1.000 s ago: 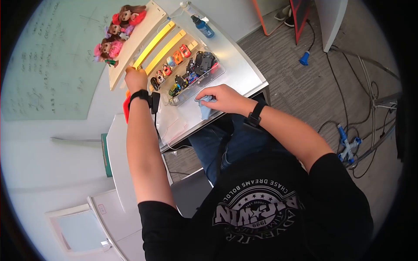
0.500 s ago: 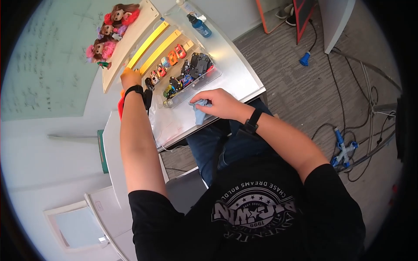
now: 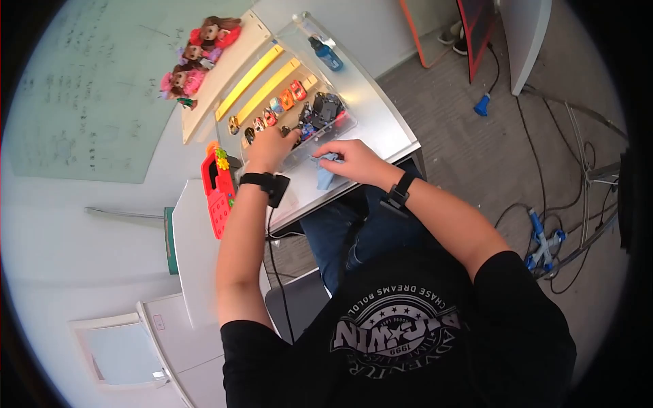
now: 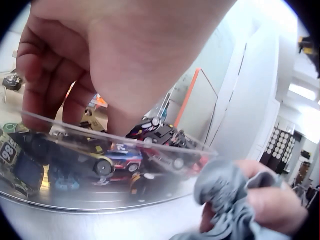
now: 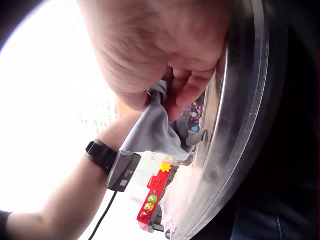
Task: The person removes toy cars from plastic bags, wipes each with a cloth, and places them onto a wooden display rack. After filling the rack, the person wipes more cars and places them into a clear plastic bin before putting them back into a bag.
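My left hand [image 3: 272,146] reaches down into a clear plastic bin [image 3: 314,147] of toy cars, fingers and thumb apart. In the left wrist view its fingertips are behind the bin's wall, among several dark and coloured cars, including a blue and red toy car [image 4: 125,159]. A grey-blue cloth [image 3: 325,177] is pinched in my right hand [image 3: 360,161], close beside the bin at the table's near edge; the cloth [image 5: 155,132] hangs in folds. Beyond the left hand is a row of toy cars [image 3: 287,100]. One small yellowish car [image 3: 233,125] stands apart near the yellow strips [image 3: 265,88].
Several dolls [image 3: 194,64] sit on a pale wooden board [image 3: 197,112] at the back left. A blue bottle [image 3: 326,54] stands on the white table [image 3: 381,115] past the bin. Left of my left wrist is a red toy [image 3: 218,200] with a yellow gear.
My left hand has come back from the end of the yellow strips to the bin; a small car now shows where it was. The right hand still holds the cloth.
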A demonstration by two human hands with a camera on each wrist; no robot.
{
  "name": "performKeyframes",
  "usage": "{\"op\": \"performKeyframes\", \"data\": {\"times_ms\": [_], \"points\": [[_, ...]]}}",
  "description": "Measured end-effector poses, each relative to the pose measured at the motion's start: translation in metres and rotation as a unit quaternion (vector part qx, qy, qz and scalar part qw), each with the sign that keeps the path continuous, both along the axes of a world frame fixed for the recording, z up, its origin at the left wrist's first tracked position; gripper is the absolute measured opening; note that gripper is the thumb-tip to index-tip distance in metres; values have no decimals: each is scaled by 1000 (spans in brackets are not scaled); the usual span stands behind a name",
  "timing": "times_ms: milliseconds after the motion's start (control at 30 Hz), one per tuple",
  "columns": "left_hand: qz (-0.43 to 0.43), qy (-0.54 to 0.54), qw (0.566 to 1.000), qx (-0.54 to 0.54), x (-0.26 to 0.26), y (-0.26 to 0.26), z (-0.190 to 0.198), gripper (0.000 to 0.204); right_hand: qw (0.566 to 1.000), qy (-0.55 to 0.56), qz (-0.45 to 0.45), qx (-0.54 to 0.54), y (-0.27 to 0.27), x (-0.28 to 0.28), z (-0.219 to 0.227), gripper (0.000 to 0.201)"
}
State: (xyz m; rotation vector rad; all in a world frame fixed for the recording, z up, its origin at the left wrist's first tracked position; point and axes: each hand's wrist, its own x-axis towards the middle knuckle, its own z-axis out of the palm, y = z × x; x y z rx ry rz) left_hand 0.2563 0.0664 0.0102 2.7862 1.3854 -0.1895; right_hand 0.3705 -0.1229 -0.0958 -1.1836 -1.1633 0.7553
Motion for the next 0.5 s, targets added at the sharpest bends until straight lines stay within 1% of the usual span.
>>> {"op": "performKeyframes", "data": {"times_ms": [33, 67, 100, 167, 200, 233, 267, 300, 333, 367, 433, 467, 500], "points": [[6, -3, 1000, 3, 3, -1, -3, 63, 1000, -9, -2, 6, 1, 1, 2, 28], [17, -17, 1000, 2, 7, 2, -8, 55, 1000, 16, -4, -3, 0, 1, 3, 28], [16, -27, 1000, 5, 7, 8, -11, 55, 999, 42, -5, -14, 0, 1, 3, 29], [6, -63, 998, -17, 4, 9, -8, 43, 1000, 26, -11, -14, 2, 2, 0, 29], [6, -77, 997, -21, 0, 10, -8, 34, 999, 37, -15, -16, 4, 1, -2, 28], [10, -80, 997, -19, -4, 5, -6, 34, 998, 50, -18, -18, 5, 0, -6, 28], [-14, -154, 988, 31, -11, -5, -3, 33, 997, 74, -16, 1, 8, -1, -10, 28], [-38, -225, 970, 79, -18, -16, -2, 33, 997, 73, -12, 0, 11, -3, -15, 28], [-66, -295, 951, 63, -24, -28, -1, 32, 994, 101, -32, 28, 14, -3, -17, 30], [-79, -360, 929, 25, -30, -43, -4, 32, 989, 129, -51, 55, 14, -2, -18, 31], [-128, -387, 912, -43, -48, -74, -15, 34, 989, 119, -63, 54, 16, 0, -19, 30], [-167, -374, 911, -44, -58, -81, -31, 34, 989, 113, -85, 50, 16, 0, -19, 29], [-185, -372, 908, -44, -66, -87, -46, 34, 988, 104, -108, 46, 16, 0, -21, 27]]}}
